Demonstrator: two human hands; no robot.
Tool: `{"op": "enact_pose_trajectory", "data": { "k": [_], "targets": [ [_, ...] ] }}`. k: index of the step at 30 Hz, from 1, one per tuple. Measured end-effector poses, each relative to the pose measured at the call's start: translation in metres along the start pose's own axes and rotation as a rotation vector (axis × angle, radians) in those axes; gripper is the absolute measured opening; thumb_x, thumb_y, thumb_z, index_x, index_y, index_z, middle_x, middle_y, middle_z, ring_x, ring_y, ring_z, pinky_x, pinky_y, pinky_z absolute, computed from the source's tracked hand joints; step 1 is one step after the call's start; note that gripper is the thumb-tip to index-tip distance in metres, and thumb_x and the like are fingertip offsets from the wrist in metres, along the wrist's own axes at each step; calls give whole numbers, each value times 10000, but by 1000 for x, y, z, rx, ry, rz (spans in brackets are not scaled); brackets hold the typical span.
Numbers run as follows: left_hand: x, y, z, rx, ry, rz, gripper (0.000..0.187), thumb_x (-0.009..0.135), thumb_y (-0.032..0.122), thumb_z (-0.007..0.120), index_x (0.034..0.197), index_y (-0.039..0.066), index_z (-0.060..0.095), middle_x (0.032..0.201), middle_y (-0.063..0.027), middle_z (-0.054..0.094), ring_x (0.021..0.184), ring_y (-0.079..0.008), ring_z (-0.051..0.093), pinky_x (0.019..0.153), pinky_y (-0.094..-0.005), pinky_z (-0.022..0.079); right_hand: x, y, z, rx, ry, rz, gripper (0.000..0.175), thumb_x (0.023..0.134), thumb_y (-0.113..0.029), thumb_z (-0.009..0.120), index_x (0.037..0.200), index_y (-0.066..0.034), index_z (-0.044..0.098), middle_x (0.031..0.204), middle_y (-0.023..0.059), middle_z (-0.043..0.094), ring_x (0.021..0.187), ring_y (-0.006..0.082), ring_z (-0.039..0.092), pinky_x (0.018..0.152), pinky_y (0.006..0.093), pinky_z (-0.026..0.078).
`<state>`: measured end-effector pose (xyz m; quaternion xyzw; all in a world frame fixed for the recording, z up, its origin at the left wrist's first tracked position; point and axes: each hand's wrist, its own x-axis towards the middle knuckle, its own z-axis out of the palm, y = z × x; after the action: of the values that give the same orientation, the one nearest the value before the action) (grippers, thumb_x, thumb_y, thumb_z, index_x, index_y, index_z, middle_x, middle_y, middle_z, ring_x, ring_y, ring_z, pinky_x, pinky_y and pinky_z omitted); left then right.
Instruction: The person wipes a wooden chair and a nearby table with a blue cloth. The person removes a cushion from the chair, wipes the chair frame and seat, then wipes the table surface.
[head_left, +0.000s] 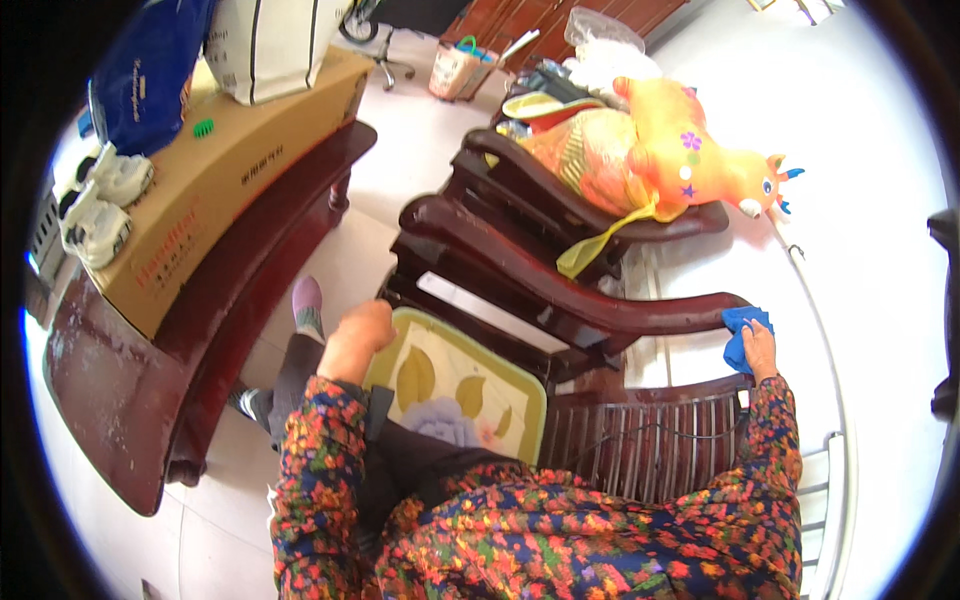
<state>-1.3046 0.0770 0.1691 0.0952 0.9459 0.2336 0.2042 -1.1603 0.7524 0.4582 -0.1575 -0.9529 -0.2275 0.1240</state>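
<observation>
My right hand (760, 350) has hold of a blue cloth (738, 346), pressed against the back end of a dark glossy wooden armrest (540, 289). The armrest curves forward from there along the side of a wooden chair with a slatted back (645, 442). Beside the front corner of the chair, my left hand (361, 335) is curled, back up, over the edge of a floral seat cushion (517, 397). Its fingertips are turned away, so whether it grips anything is hidden.
An orange inflatable animal (675, 150) and stuffed bags lie on the neighbouring wooden chair (570, 180). At left, a wooden table (112, 390) carries a long cardboard box (225, 195) with white shoes (94, 225) and bags. A pipe (817, 330) runs along the white wall.
</observation>
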Motion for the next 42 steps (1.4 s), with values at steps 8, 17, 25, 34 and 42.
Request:
{"op": "enact_pose_trajectory", "data": {
  "k": [8, 17, 25, 34, 42],
  "targets": [
    [8, -1, 6, 63, 12, 57, 347, 833, 291, 674, 1030, 7, 695, 1093, -208, 668, 1044, -365, 634, 897, -442, 515, -102, -30, -16, -330, -93, -384, 340, 879, -259, 525, 1100, -53, 681, 1225, 89, 639, 1257, 247, 487, 1117, 476, 248],
    [7, -6, 4, 86, 11, 37, 349, 841, 303, 656, 1014, 0, 680, 1082, -205, 666, 1038, -371, 627, 907, -449, 503, -147, -153, 113, -115, -559, -341, 484, 974, -359, 381, 1402, -164, 494, 1526, 53, 379, 1443, 224, 266, 1161, 477, 131],
    [-8, -6, -5, 25, 63, -9, 341, 843, 289, 653, 1013, -6, 667, 1034, -219, 670, 1015, -381, 630, 889, -457, 502, -173, -292, 225, 83, -788, -507, 616, 973, -423, 374, 1470, -61, 347, 1561, 212, 213, 1452, 422, 116, 1162, 528, 172],
    [-42, -8, -3, 30, 106, -130, 330, 845, 295, 660, 1024, 19, 626, 930, -240, 661, 926, -419, 628, 799, -498, 497, -191, -327, 316, 43, -757, -586, 814, 847, -348, 526, 1467, 85, 225, 1516, 355, 153, 1424, 506, 69, 1178, 532, 70],
    [-39, -6, 4, 8, 107, -33, 276, 853, 262, 651, 951, 7, 678, 943, -204, 680, 938, -372, 651, 811, -454, 519, -168, -323, 286, -76, -707, -654, 857, 790, -402, 602, 1429, 83, 301, 1453, 280, 357, 1362, 428, 301, 1149, 517, 189]
  ]
}}
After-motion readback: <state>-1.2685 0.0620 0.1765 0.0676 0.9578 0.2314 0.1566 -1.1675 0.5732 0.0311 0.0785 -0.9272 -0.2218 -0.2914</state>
